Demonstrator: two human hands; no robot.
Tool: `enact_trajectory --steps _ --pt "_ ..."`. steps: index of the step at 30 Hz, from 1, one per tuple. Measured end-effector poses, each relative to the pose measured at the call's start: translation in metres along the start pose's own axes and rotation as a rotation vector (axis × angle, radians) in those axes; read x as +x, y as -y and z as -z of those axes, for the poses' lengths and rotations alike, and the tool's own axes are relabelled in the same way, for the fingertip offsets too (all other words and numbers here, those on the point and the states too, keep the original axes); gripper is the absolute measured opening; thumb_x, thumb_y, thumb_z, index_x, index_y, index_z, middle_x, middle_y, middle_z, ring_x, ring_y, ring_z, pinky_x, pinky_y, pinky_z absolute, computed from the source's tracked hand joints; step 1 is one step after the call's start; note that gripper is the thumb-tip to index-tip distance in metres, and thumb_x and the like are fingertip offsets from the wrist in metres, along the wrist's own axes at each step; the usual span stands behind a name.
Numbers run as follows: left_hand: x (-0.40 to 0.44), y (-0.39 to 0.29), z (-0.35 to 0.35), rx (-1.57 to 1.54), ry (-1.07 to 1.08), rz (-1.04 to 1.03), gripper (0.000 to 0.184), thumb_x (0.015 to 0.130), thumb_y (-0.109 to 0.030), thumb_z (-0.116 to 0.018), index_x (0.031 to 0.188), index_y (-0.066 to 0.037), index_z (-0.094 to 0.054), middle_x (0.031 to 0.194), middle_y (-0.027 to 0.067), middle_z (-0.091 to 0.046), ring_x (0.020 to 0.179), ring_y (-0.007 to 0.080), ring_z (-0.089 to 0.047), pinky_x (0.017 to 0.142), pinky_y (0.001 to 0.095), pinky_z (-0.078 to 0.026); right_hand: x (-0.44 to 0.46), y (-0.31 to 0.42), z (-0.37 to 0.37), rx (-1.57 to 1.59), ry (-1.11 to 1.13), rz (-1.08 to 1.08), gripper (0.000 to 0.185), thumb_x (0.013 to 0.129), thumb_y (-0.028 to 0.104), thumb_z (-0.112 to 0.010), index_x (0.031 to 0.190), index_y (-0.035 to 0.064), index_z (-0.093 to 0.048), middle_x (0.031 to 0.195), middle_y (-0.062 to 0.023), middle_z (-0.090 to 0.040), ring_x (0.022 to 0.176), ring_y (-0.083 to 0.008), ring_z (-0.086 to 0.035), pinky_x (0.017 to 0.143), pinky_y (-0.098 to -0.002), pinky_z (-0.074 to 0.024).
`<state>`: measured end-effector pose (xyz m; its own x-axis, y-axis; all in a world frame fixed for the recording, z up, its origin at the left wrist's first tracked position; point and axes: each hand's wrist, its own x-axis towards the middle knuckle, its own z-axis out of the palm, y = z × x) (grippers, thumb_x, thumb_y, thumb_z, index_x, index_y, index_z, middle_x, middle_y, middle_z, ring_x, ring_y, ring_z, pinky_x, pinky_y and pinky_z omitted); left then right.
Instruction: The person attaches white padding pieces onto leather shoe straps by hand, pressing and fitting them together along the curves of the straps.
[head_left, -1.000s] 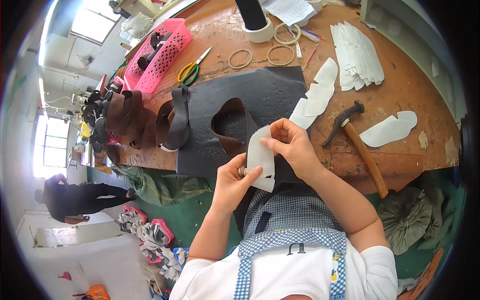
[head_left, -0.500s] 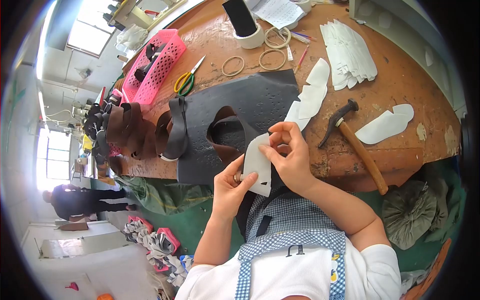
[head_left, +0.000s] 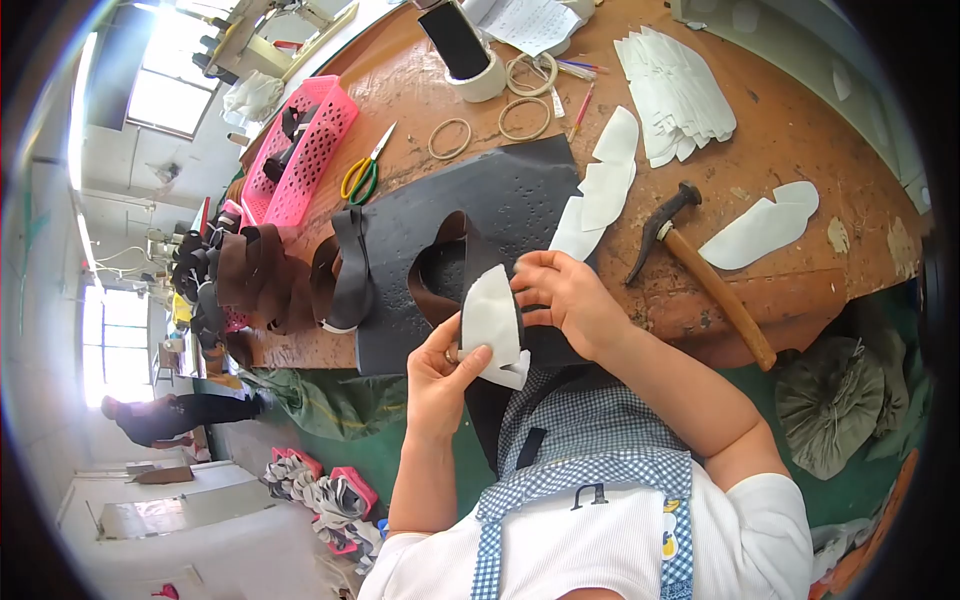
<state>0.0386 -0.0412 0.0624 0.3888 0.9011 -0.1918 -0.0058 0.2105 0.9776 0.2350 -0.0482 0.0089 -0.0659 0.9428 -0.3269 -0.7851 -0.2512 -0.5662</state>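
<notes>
My left hand (head_left: 440,372) pinches a white cut-out piece (head_left: 492,322), thumb on its face and the other fingers behind. A dark edge shows along the left and upper right sides of the piece, which has a notched lower end. Beside its right edge is my right hand (head_left: 572,305), with fingers apart and slightly bent; whether a fingertip touches the edge I cannot tell. Just beyond the hands, a dark brown looped strip (head_left: 425,275) rests on a black pitted mat (head_left: 520,190). Overlapping white pieces (head_left: 610,170) lie past my right hand.
A hammer (head_left: 715,290) lies to the right, near another white piece (head_left: 765,232). Farther back are a white stack (head_left: 675,95), tape rings (head_left: 525,118), a phone (head_left: 455,40) and scissors (head_left: 365,175). Brown strips (head_left: 265,285) and a pink basket (head_left: 318,150) stand left. A person (head_left: 185,418) is far left.
My right fingers have let go of the white piece's upper edge and spread apart beside it. My left hand keeps hold, with the piece now turned and its lower notch opened.
</notes>
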Motion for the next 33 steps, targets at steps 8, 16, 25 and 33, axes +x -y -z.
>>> enact_trajectory --steps 8,16,25,33 --pt "0.001 -0.004 -0.005 -0.001 0.044 0.052 0.045 0.085 0.001 -0.071 0.126 0.012 -0.054 0.104 0.0109 -0.069 0.092 0.0128 -0.066 0.084 0.0254 -0.053 0.002 -0.003 -0.008 0.022 0.078 0.0 0.065 0.086 0.017 -0.074 0.133 -0.0075 -0.037 0.107 -0.0123 -0.063 0.096 -0.018 -0.064 0.078 -0.0307 -0.0543" --pt "0.018 -0.018 0.014 0.314 0.068 0.062 0.032 0.085 -0.002 -0.072 0.113 0.009 -0.062 0.091 0.0058 -0.068 0.081 0.008 -0.063 0.074 0.0219 -0.051 0.0 0.006 0.003 -0.081 0.046 0.187 0.056 0.081 -0.001 -0.074 0.127 -0.005 -0.043 0.101 -0.0151 -0.069 0.091 -0.0207 -0.069 0.074 -0.0309 -0.0591" --pt "0.028 -0.007 0.011 0.346 0.042 -0.013 0.033 0.085 -0.003 -0.072 0.115 0.007 -0.061 0.094 0.0064 -0.069 0.084 0.0078 -0.064 0.074 0.0218 -0.051 0.0 0.007 0.01 -0.123 -0.034 0.136 0.042 0.098 0.018 -0.057 0.129 -0.0047 -0.04 0.105 -0.0166 -0.063 0.089 -0.0213 -0.068 0.078 -0.0333 -0.0587" --pt "0.03 -0.004 0.004 0.236 -0.02 -0.081 0.033 0.086 0.0 -0.07 0.117 0.009 -0.059 0.097 0.0081 -0.07 0.086 0.0088 -0.065 0.075 0.0224 -0.052 -0.018 -0.012 0.002 -0.204 -0.071 0.146 0.03 0.099 0.02 -0.054 0.118 -0.0017 -0.047 0.097 -0.0125 -0.064 0.082 -0.0187 -0.065 0.072 -0.0306 -0.0564"
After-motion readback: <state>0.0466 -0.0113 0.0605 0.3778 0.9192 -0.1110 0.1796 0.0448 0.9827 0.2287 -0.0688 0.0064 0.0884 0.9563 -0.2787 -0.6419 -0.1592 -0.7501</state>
